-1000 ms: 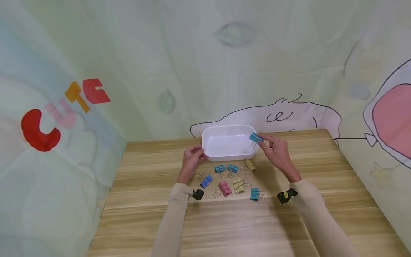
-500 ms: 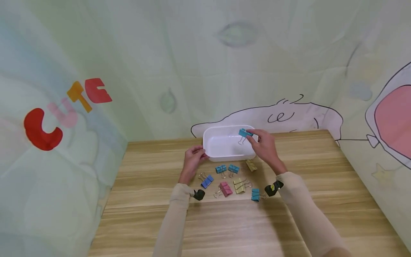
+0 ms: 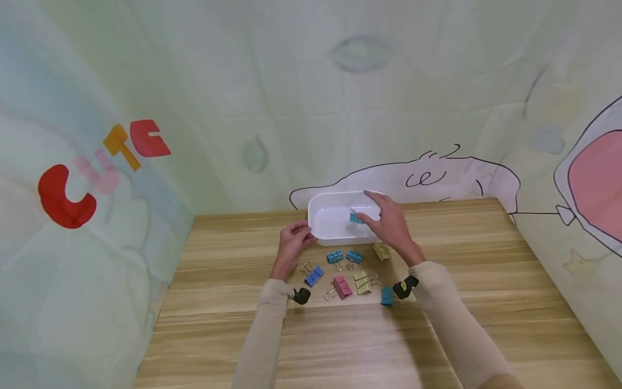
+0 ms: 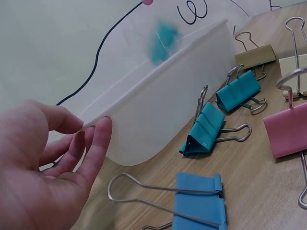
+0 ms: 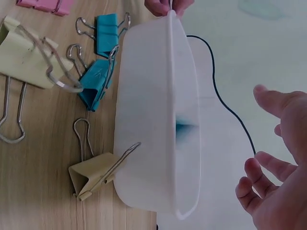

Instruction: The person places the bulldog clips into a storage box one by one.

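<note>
A white plastic box (image 3: 332,239) stands at the table's far edge. My left hand (image 3: 293,243) holds its left end, thumb and fingers pinching the rim in the left wrist view. Over the box, my right hand (image 3: 391,220) has its fingers spread, with nothing between them in the right wrist view. A teal binder clip (image 4: 163,42), blurred by motion, is inside the box opening, apart from the right fingers. In front of the box lie two more teal clips (image 3: 335,256), a tan one (image 3: 381,252), a blue one (image 3: 314,275), a pink one (image 3: 342,287) and a pale yellow one (image 3: 363,282).
Another teal binder clip (image 3: 386,296) lies near my right wrist, partly behind the wrist strap (image 3: 405,287). The wooden table (image 3: 340,346) runs back to a printed curtain (image 3: 291,108) right behind the box. A second curtain face closes off the left side.
My right hand has moved left over the box and its fingers have spread, letting go of the teal binder clip, which is now lower, within the box. The left hand has kept its hold.
</note>
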Demonstrator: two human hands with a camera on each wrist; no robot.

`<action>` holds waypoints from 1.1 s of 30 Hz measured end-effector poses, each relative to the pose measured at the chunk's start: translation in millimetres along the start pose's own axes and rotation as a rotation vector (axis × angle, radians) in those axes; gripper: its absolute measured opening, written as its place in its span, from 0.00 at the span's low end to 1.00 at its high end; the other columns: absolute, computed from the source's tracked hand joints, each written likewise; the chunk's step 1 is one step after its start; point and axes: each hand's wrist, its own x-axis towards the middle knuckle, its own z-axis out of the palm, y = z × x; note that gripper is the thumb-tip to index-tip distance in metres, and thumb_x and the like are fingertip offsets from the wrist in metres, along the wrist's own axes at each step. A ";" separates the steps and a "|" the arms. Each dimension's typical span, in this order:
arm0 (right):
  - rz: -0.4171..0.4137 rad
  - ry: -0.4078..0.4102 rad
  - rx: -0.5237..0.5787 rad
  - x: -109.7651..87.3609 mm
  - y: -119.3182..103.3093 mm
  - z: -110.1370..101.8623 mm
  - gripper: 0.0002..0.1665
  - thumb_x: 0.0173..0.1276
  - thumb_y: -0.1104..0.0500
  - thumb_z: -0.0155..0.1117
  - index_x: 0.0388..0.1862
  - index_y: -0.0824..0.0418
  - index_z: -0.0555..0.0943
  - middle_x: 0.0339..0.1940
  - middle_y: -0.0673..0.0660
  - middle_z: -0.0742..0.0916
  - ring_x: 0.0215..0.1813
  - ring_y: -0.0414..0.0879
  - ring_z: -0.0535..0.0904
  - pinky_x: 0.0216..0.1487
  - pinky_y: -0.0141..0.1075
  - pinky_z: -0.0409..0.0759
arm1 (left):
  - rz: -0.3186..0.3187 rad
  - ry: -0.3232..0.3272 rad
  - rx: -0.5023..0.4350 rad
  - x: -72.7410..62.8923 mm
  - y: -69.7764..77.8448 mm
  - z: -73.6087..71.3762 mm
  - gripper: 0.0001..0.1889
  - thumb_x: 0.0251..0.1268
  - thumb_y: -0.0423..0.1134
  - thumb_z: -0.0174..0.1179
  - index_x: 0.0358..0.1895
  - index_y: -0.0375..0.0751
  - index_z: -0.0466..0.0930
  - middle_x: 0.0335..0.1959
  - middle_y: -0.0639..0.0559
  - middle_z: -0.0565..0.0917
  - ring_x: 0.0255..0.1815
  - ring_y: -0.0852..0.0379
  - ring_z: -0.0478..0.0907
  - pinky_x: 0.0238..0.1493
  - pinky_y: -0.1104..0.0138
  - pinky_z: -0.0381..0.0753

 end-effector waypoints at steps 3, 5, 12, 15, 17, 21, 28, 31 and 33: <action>-0.004 -0.039 -0.012 -3.0 1.1 -2.8 0.42 0.70 0.46 0.74 0.77 0.59 0.71 0.75 0.66 0.73 0.67 0.63 0.73 0.56 0.55 0.86 | -0.001 -0.004 -0.009 0.4 -0.5 0.8 0.18 0.75 0.25 0.57 0.63 0.19 0.72 0.55 0.26 0.77 0.41 0.50 0.84 0.50 0.63 0.91; -0.008 -0.041 0.001 -5.2 2.9 -4.6 0.43 0.70 0.45 0.74 0.77 0.59 0.71 0.76 0.66 0.72 0.70 0.63 0.71 0.57 0.55 0.86 | -0.001 -0.002 -0.013 0.3 -0.4 1.2 0.18 0.75 0.24 0.57 0.62 0.19 0.72 0.55 0.26 0.77 0.41 0.49 0.84 0.48 0.65 0.91; -0.056 -0.022 0.013 -14.2 11.6 -14.0 0.43 0.68 0.45 0.74 0.76 0.61 0.72 0.74 0.69 0.72 0.64 0.64 0.75 0.51 0.56 0.87 | -0.003 -0.002 -0.006 -1.2 0.7 2.5 0.18 0.75 0.25 0.57 0.63 0.19 0.72 0.54 0.26 0.77 0.42 0.48 0.84 0.45 0.68 0.91; -0.067 -0.029 0.004 -19.1 13.9 -16.9 0.43 0.68 0.45 0.75 0.76 0.61 0.72 0.73 0.68 0.73 0.63 0.63 0.75 0.50 0.55 0.88 | -0.008 -0.005 -0.011 -1.6 0.6 2.6 0.18 0.76 0.25 0.56 0.64 0.19 0.71 0.58 0.24 0.75 0.46 0.43 0.83 0.46 0.68 0.91; -0.068 -0.039 -0.002 -22.6 15.1 -18.1 0.43 0.68 0.44 0.74 0.76 0.61 0.72 0.73 0.68 0.73 0.63 0.63 0.75 0.51 0.55 0.88 | -0.010 -0.006 -0.014 -1.5 0.3 2.6 0.19 0.76 0.25 0.56 0.65 0.19 0.70 0.59 0.23 0.74 0.49 0.40 0.83 0.46 0.68 0.91; -0.048 -0.052 -0.008 -30.6 18.2 -19.4 0.44 0.68 0.44 0.74 0.77 0.60 0.71 0.73 0.68 0.73 0.65 0.62 0.73 0.51 0.55 0.88 | -0.006 -0.010 -0.010 -0.6 -0.4 2.6 0.19 0.77 0.25 0.56 0.65 0.18 0.70 0.59 0.22 0.73 0.50 0.39 0.82 0.47 0.67 0.91; -0.034 -0.064 -0.018 -50.6 27.3 -20.6 0.42 0.69 0.45 0.74 0.76 0.59 0.72 0.72 0.69 0.73 0.58 0.63 0.76 0.49 0.53 0.87 | 0.001 -0.016 -0.012 -1.2 -0.5 2.1 0.19 0.76 0.25 0.56 0.65 0.18 0.70 0.59 0.23 0.73 0.49 0.40 0.82 0.47 0.67 0.91; -0.036 -0.076 -0.028 -60.0 30.4 -19.5 0.41 0.68 0.46 0.75 0.75 0.58 0.73 0.71 0.68 0.75 0.58 0.62 0.76 0.49 0.53 0.88 | 0.003 -0.015 -0.012 -1.5 -0.5 1.9 0.18 0.76 0.25 0.56 0.64 0.18 0.70 0.58 0.24 0.74 0.48 0.41 0.82 0.46 0.67 0.91; -0.044 -0.073 -0.031 -65.9 33.3 -17.5 0.40 0.68 0.47 0.76 0.75 0.58 0.74 0.69 0.67 0.76 0.59 0.61 0.76 0.49 0.53 0.88 | 0.002 -0.013 -0.018 -1.1 -0.9 2.0 0.18 0.76 0.25 0.56 0.64 0.19 0.71 0.57 0.25 0.75 0.46 0.43 0.83 0.46 0.67 0.91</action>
